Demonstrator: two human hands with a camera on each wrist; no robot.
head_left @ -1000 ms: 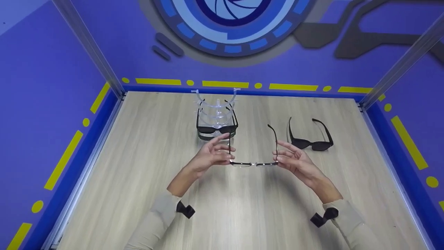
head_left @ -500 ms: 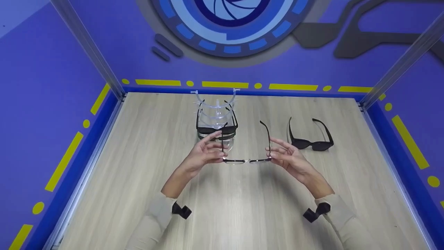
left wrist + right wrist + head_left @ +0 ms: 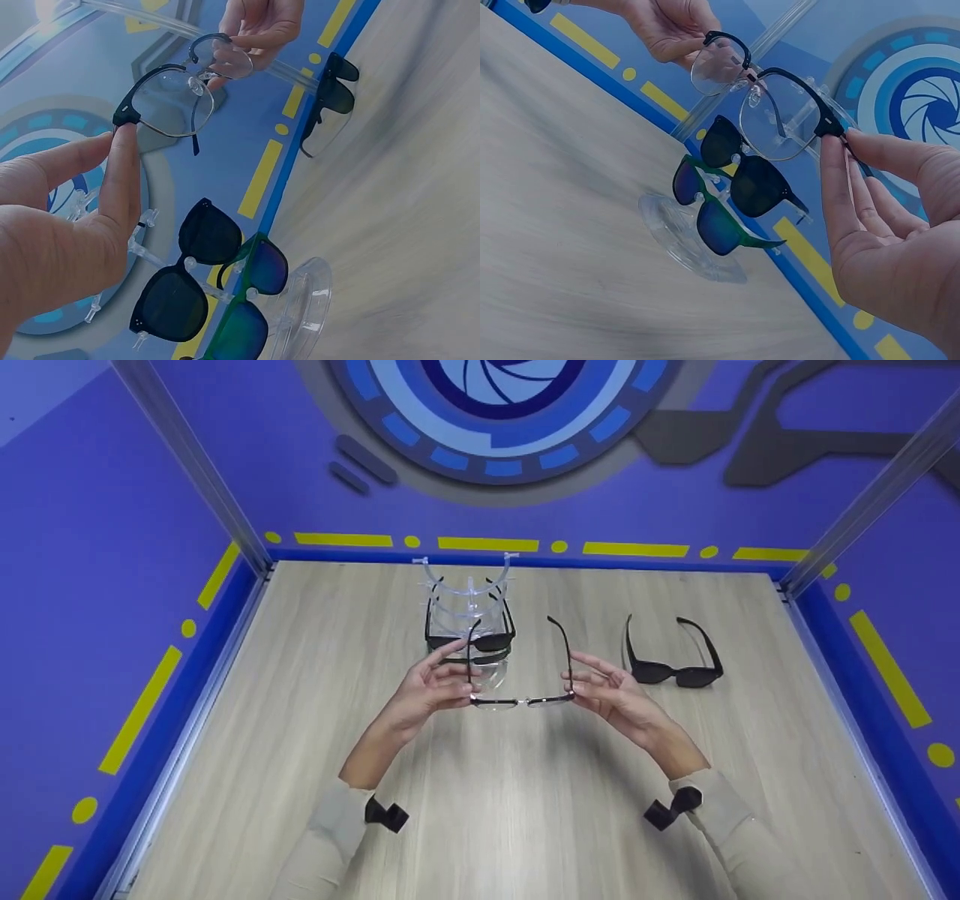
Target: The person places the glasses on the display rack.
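Note:
Both hands hold a pair of clear-lens eyeglasses [image 3: 521, 702] with black browline rims, temples unfolded and pointing away. My left hand [image 3: 421, 695] pinches the left hinge corner; my right hand [image 3: 616, 697] pinches the right one. In front of them stands a clear plastic eyewear display stand [image 3: 471, 596]. It carries black sunglasses [image 3: 759, 184] and, below these, green-framed sunglasses [image 3: 718, 225] with bluish mirrored lenses. The held glasses are raised in front of the stand and overlap its right side in the head view. The stand's upper arms bear no glasses.
Another pair of black sunglasses [image 3: 675, 673] lies unfolded on the wooden table [image 3: 495, 817], right of the right hand. Blue printed panels [image 3: 480, 510] wall the table at the back and sides, with metal posts at the corners.
Both hands have moved left and slightly away from the body, carrying the eyeglasses nearer to the stand. The sunglasses on the table and stand have stayed put.

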